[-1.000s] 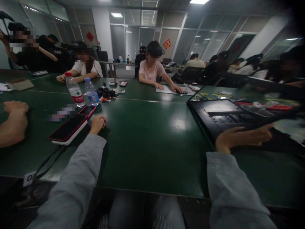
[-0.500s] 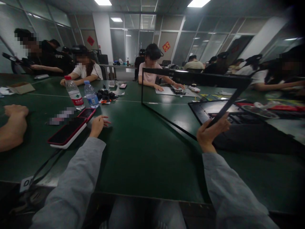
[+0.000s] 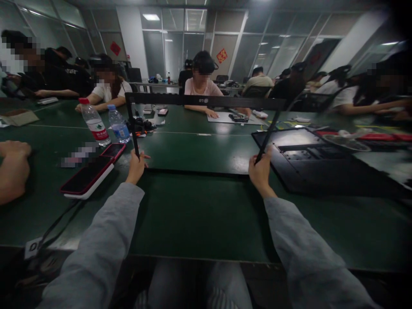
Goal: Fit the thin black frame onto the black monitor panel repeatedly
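Observation:
A thin black rectangular screen bezel [image 3: 167, 99] stands tilted up over the green table, its wider top bar bearing an upside-down LG logo. My left hand [image 3: 137, 166] is closed on the bezel's left side. On the opposite side, my right hand [image 3: 261, 169] grips the right bar, with the thumb along it. Through the open middle of the bezel the table shows. Just right of my right hand lies a black laptop shell part [image 3: 309, 171], flat on the table.
Left of my left hand, a red-edged phone [image 3: 92, 174] rests on a white block. Behind it stand a red-capped bottle [image 3: 95, 122] and a blue-capped bottle [image 3: 118, 124]. Another person's forearm [image 3: 13, 171] lies at the far left. Across the table [image 3: 206, 214] sits a person in pink [image 3: 203, 86].
The bezel has swung left from its slanted position and now faces me squarely. My left hand, free before, has taken hold of its left side. My right hand has moved left.

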A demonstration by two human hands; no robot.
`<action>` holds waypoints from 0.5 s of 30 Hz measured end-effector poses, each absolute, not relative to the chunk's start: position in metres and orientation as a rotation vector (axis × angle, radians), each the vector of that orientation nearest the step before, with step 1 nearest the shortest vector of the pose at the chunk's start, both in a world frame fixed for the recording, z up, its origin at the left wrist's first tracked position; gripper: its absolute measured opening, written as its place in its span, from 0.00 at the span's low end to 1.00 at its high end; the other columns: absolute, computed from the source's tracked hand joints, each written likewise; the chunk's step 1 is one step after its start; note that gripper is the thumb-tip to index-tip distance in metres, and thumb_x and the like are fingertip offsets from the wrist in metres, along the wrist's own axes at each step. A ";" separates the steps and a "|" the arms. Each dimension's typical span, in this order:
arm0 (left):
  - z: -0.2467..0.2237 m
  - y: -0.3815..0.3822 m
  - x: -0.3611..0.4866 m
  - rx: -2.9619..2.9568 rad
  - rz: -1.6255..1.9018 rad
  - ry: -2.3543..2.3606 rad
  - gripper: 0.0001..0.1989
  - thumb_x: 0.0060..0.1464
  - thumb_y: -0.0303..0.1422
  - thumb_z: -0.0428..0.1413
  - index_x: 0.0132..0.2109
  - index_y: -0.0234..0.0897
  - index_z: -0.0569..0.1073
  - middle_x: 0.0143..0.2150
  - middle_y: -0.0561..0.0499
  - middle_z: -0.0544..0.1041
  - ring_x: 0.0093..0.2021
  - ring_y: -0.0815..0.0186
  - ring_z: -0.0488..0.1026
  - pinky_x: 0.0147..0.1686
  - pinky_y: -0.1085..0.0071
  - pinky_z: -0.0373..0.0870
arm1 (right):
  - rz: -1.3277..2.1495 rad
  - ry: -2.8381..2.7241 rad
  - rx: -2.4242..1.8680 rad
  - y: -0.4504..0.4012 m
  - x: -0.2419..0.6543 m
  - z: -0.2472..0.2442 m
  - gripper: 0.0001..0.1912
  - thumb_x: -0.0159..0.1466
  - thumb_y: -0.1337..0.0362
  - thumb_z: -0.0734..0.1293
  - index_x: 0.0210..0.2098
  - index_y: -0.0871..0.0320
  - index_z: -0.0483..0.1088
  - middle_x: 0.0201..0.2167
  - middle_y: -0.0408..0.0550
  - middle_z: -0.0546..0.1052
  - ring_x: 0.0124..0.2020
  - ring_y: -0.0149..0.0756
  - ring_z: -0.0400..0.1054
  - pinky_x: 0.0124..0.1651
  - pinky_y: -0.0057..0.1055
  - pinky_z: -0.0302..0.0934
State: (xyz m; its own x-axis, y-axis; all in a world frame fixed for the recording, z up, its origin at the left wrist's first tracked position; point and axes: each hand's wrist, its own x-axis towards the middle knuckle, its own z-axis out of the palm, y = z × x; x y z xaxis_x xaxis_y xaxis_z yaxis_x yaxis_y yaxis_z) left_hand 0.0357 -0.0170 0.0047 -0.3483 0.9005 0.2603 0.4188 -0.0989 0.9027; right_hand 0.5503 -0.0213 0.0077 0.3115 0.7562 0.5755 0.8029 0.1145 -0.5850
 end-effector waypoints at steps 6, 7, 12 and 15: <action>0.003 -0.022 0.027 1.685 1.214 1.988 0.18 0.68 0.40 0.53 0.58 0.34 0.73 0.42 0.42 0.83 0.41 0.57 0.80 0.45 0.64 0.72 | 0.100 -1.318 -1.827 -0.015 0.554 -0.008 0.29 0.62 0.51 0.68 0.58 0.61 0.73 0.37 0.56 0.80 0.42 0.53 0.75 0.54 0.52 0.68; 0.002 -0.022 0.026 1.736 1.152 2.039 0.17 0.67 0.41 0.53 0.54 0.34 0.76 0.43 0.41 0.83 0.45 0.53 0.80 0.48 0.62 0.71 | 0.110 -1.310 -1.843 -0.014 0.556 -0.010 0.28 0.62 0.52 0.69 0.56 0.62 0.74 0.37 0.58 0.80 0.43 0.53 0.75 0.54 0.51 0.68; 0.002 -0.024 0.020 1.845 0.920 2.250 0.18 0.64 0.43 0.55 0.47 0.35 0.83 0.48 0.35 0.82 0.50 0.46 0.78 0.50 0.58 0.70 | 0.185 -1.476 -1.839 -0.003 0.567 -0.020 0.19 0.61 0.60 0.67 0.49 0.61 0.77 0.42 0.60 0.82 0.46 0.50 0.76 0.56 0.46 0.67; 0.001 -0.025 0.017 1.858 0.887 2.298 0.18 0.63 0.44 0.56 0.46 0.36 0.84 0.47 0.35 0.80 0.50 0.45 0.77 0.49 0.57 0.71 | 0.131 -1.611 -1.817 0.003 0.570 -0.025 0.16 0.61 0.62 0.65 0.45 0.61 0.79 0.42 0.60 0.81 0.47 0.51 0.74 0.59 0.49 0.65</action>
